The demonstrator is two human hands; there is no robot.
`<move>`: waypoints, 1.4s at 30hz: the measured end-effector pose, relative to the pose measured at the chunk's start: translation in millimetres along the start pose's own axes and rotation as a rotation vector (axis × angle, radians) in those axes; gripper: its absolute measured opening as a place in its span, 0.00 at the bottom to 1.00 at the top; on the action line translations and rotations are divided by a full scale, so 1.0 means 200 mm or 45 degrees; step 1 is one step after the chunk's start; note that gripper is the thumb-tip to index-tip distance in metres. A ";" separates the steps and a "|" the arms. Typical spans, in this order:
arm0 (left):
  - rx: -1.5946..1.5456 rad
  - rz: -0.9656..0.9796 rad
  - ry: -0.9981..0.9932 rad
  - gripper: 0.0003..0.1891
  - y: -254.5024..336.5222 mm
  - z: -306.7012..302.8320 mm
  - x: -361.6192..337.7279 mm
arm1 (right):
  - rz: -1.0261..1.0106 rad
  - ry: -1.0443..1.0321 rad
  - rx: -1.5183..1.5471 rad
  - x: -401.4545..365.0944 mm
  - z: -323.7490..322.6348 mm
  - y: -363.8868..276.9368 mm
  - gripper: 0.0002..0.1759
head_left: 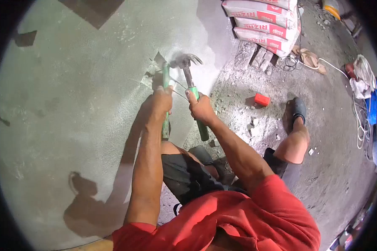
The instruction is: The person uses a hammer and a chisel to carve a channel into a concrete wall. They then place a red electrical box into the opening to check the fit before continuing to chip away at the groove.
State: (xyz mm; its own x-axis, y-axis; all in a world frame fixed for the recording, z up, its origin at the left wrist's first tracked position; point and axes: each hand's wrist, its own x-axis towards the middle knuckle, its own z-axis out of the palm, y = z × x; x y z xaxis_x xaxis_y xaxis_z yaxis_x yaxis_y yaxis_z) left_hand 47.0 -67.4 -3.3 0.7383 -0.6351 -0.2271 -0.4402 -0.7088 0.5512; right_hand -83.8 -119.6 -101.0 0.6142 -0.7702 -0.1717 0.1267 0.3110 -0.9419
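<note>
My left hand (161, 101) is closed around a long green bar (166, 77), which runs up along the grey wall (92, 75). In my right hand (202, 109) is a claw hammer (189, 77) with a green and black handle. The hammer head is up beside the bar's top end, slightly blurred, with its claw turned to the right. A chipped patch (148, 79) and a small dark notch mark the wall just left of the bar's upper part. Thin dark lines cross between the bar and the hammer.
Stacked cement bags (262, 27) rest on wooden boards (262, 58) at the upper right. A red plastic box (262, 99) lies among rubble (254, 125) on the floor. A white cable (337, 70) runs past slippers (310, 58) toward cloths and a blue sheet (373, 100).
</note>
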 end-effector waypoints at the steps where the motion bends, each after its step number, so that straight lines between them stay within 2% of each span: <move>1: 0.007 0.023 -0.005 0.19 0.00 0.00 0.01 | -0.014 0.018 0.007 0.00 -0.02 0.00 0.23; 3: -0.045 -0.031 -0.033 0.17 -0.04 -0.02 0.03 | 0.061 0.121 0.008 0.00 -0.08 0.01 0.24; 4: -0.063 -0.042 -0.024 0.17 -0.02 -0.03 0.03 | -0.092 0.210 -0.078 -0.03 -0.11 -0.02 0.24; 5: -0.103 -0.045 -0.001 0.18 -0.01 -0.04 -0.01 | -0.067 0.192 -0.093 -0.08 -0.15 -0.08 0.24; 7: -0.133 -0.039 0.015 0.18 -0.05 -0.02 -0.02 | -0.301 0.231 0.083 -0.13 -0.24 -0.28 0.23; 9: 0.114 0.037 0.030 0.26 -0.11 0.00 0.00 | -0.390 0.274 0.333 -0.15 -0.28 -0.43 0.23; 12: 0.229 0.101 -0.122 0.26 0.16 -0.01 -0.36 | -0.503 0.311 0.402 -0.20 -0.34 -0.51 0.26; 13: 0.225 0.093 -0.128 0.26 0.16 -0.01 -0.37 | -0.524 0.312 0.380 -0.23 -0.36 -0.51 0.26; 15: 0.233 0.192 -0.039 0.25 0.15 -0.01 -0.36 | -0.509 0.303 0.390 -0.27 -0.37 -0.49 0.25; 16: 0.116 0.311 0.070 0.27 -0.06 0.09 -0.13 | -0.472 0.309 0.305 -0.28 -0.36 -0.48 0.26; 17: 0.108 0.317 0.071 0.27 -0.04 0.05 -0.11 | -0.447 0.317 0.221 -0.28 -0.36 -0.47 0.27; 19: 0.590 0.243 0.088 0.29 0.04 -0.04 -0.09 | -0.430 0.305 0.246 -0.28 -0.34 -0.43 0.27; 21: 0.608 0.196 0.121 0.31 0.03 -0.06 -0.04 | -0.393 0.303 0.255 -0.27 -0.32 -0.42 0.27; 23: 0.590 0.051 -0.090 0.28 0.08 -0.10 -0.07 | -0.379 0.273 0.222 -0.26 -0.32 -0.41 0.27; 25: 0.506 0.071 -0.064 0.27 0.09 -0.07 -0.08 | -0.453 0.286 0.328 -0.25 -0.32 -0.43 0.22; 27: 0.420 0.094 -0.034 0.26 0.09 -0.06 -0.07 | -0.475 0.321 0.345 -0.22 -0.27 -0.43 0.22; 29: 0.354 0.063 -0.010 0.24 0.08 -0.05 -0.04 | -0.488 0.439 0.446 -0.15 -0.13 -0.32 0.24; 31: 0.293 0.037 0.005 0.22 0.07 -0.03 -0.01 | -0.432 0.428 -0.016 0.06 0.01 0.10 0.27; 32: 0.262 0.035 0.008 0.21 0.07 -0.01 0.01 | -0.437 0.437 -0.010 0.05 -0.01 0.06 0.27; 34: 0.147 0.070 -0.025 0.19 0.01 0.01 0.05 | 0.007 0.106 -0.013 0.02 -0.08 -0.01 0.29; 37: -0.040 0.061 -0.049 0.18 0.07 -0.02 -0.03 | -0.081 0.236 0.095 -0.03 -0.21 -0.13 0.27; 39: -0.072 0.027 -0.059 0.18 0.07 -0.03 -0.06 | -0.297 0.305 0.215 -0.12 -0.31 -0.36 0.23; 41: 0.006 -0.016 -0.119 0.18 0.05 -0.02 0.00 | -0.644 0.440 0.345 -0.15 -0.36 -0.51 0.21; 42: 0.013 -0.012 -0.121 0.18 0.05 -0.02 0.03 | -0.725 0.465 0.551 -0.15 -0.34 -0.54 0.20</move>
State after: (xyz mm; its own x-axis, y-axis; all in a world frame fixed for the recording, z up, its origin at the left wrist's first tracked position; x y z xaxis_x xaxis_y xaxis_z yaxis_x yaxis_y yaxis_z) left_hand 48.4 -76.8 3.3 0.6906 -0.6545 -0.3078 -0.4393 -0.7177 0.5404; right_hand -168.7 -168.2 -14.4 0.0799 -0.9859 0.1472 0.6804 -0.0540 -0.7309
